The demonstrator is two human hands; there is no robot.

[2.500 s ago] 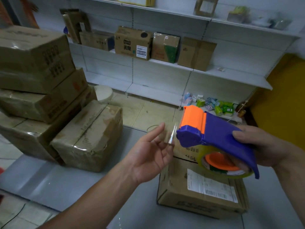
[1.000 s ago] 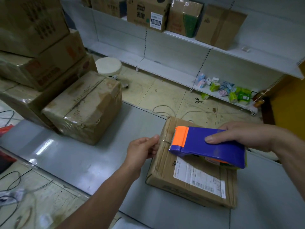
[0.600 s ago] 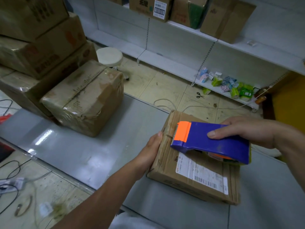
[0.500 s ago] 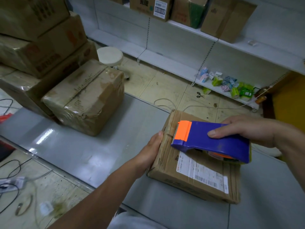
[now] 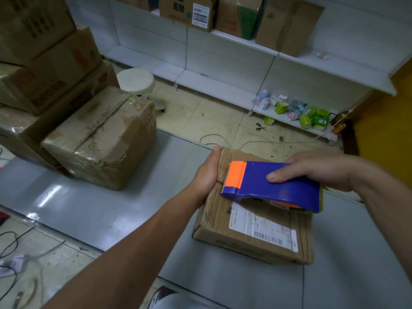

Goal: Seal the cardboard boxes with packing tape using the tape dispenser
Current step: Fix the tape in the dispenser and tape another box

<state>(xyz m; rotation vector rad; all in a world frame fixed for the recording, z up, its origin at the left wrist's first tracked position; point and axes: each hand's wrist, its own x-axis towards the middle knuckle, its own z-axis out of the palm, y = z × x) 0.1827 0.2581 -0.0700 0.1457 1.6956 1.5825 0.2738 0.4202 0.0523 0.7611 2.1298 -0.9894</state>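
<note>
A flat cardboard box point(image 5: 249, 233) with a white shipping label lies on the grey table point(image 5: 93, 210). My right hand point(image 5: 321, 170) grips a blue tape dispenser point(image 5: 274, 186) with an orange front, held just over the box's top, its toothed blade pointing left. My left hand point(image 5: 208, 172) lies flat against the box's left end, thumb up at the far corner, pressing the tape's end onto the cardboard. The tape roll is mostly hidden under the dispenser.
A taped box point(image 5: 100, 139) stands on the table to the left, in front of a stack of larger boxes point(image 5: 40, 63). White shelving point(image 5: 223, 63) with more boxes runs along the back. A round stool point(image 5: 136, 82) and scissors point(image 5: 259, 127) are on the floor.
The dispenser came down from mid-air onto the box. My left hand went from holding the loose tape end to pressing against the box's left end, then slid toward the far corner.
</note>
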